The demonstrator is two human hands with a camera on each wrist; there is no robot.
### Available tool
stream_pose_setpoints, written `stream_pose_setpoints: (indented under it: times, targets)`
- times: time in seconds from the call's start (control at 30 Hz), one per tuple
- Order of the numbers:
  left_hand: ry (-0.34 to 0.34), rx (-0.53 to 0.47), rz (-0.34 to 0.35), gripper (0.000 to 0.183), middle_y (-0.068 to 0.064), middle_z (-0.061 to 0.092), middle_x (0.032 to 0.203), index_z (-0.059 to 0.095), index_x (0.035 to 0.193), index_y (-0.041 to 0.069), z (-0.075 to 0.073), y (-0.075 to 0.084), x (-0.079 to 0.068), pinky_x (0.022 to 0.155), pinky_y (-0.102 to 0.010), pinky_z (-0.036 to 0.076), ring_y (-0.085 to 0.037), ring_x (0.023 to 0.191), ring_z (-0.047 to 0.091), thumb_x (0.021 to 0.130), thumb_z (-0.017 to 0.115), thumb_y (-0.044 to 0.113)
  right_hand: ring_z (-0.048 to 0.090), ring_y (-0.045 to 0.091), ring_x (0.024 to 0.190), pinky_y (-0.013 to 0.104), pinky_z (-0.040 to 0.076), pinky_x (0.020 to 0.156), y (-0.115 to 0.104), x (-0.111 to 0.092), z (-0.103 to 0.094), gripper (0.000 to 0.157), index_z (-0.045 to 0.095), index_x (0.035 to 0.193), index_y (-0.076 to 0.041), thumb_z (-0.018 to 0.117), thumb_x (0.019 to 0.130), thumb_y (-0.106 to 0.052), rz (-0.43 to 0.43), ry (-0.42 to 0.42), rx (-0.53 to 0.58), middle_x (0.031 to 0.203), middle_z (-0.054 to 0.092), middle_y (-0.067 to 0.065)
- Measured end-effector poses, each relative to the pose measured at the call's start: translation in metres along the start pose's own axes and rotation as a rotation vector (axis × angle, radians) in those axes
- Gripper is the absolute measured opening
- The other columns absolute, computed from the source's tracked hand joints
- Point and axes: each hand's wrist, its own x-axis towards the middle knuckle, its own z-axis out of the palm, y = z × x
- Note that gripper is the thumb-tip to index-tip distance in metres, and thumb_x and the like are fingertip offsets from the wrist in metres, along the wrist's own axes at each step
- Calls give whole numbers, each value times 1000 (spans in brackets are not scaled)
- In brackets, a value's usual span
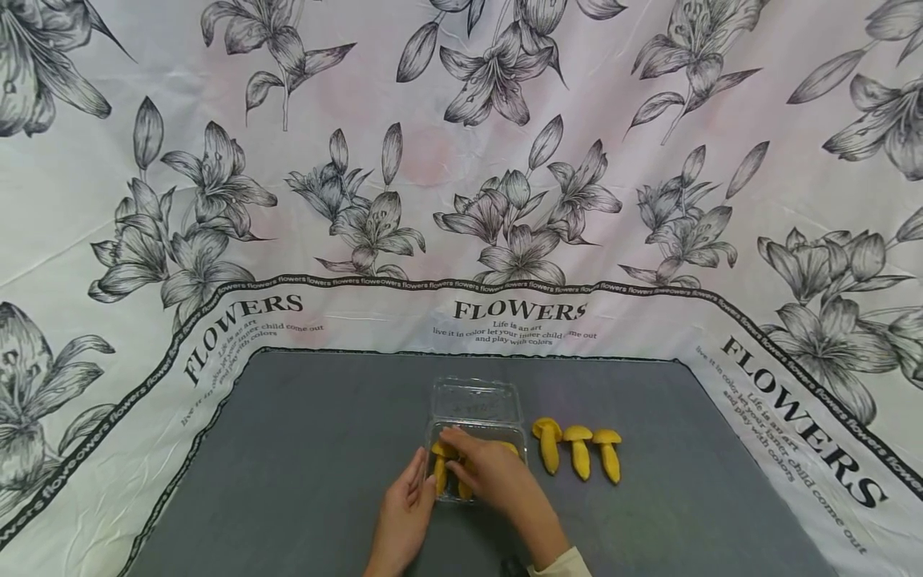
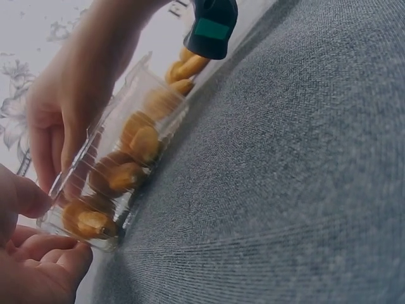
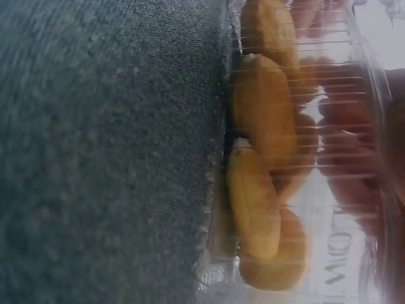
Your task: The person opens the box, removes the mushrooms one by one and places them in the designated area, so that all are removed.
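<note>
A clear plastic clamshell box lies open on the grey table, holding several yellow mushrooms with stems toward the near side. My left hand holds the box at its left near corner, thumb by the rim and fingers bent along the end wall. My right hand reaches over the rim into the box; its thumb and forefinger pinch a mushroom near the left end. In the right wrist view, its fingers show through the ribbed wall behind the mushrooms, partly hidden.
Three yellow mushrooms lie in a row on the table right of the box. The box's transparent lid is folded back on the far side. Behind the grey tabletop hangs a white flower-printed cloth. A dark device sits on the right wrist.
</note>
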Motion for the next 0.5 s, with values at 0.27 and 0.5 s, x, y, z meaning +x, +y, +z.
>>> stream_pose_setpoints:
  times: [0.27,0.5]
  targets:
    - [0,-11,-1,54,-30,41,159,41,155,-13,0,0,0,112,-46,47,-43,147,42,109,59,7,75,18,110,31,64,82,-1,3,5,44,65,145,-15,75,101,-20,54,-45,-34,146,66,1]
    - [4,-1,3,55,-29,42,159,41,155,-12,-1,0,0,112,-46,48,-42,147,43,109,61,9,73,19,116,34,64,86,-2,4,6,45,65,145,-16,75,101,-18,71,-56,-50,146,66,1]
